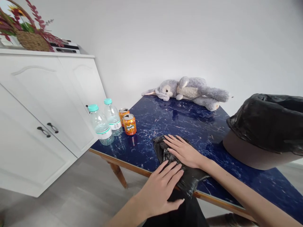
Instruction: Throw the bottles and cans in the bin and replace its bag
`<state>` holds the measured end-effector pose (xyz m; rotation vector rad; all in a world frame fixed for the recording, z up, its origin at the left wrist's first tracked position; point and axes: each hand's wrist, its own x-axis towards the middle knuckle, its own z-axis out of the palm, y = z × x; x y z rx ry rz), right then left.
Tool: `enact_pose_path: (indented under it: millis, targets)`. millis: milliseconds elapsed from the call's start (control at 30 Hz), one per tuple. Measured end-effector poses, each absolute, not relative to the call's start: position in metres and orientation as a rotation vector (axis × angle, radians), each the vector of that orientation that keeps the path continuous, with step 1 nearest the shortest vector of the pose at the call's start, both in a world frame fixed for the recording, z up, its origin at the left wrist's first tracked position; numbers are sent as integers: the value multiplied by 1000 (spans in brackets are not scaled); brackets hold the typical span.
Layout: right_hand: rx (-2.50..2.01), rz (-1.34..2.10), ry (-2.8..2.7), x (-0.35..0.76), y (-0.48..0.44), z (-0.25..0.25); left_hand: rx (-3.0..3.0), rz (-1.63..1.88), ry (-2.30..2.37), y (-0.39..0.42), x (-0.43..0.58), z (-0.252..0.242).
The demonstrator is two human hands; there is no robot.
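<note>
A crumpled black plastic bag [190,176] lies at the front edge of the blue marbled table [146,148], part of it hanging over the edge. My right hand [183,151] rests flat on top of the bag with its fingers stretched out. Nearer to me, my left hand [163,189] is open, fingers extended and thumb apart, its fingertips at the bag's near left side. Whether those fingertips press on the bag or just hover over it, I cannot tell.
Two clear bottles [104,134] with teal caps and two orange Mirinda cans [129,125] stand at the table's left. A grey plush rabbit [187,88] lies along the back. On the right is a bin lined with black plastic [246,148]. A white cabinet [47,94] stands left.
</note>
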<state>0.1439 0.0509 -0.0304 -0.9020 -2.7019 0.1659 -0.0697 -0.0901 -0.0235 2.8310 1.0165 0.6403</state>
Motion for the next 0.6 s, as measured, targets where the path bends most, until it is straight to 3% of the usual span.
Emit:
enact_pose_path:
  millis: [233,600]
  targets:
    - [-922,207,-2650,144,47,-27,2777,782,1247,-94,-49,-41]
    - [-986,484,-2581,203,-36,44,2266,961,1340,-89,-65,-14]
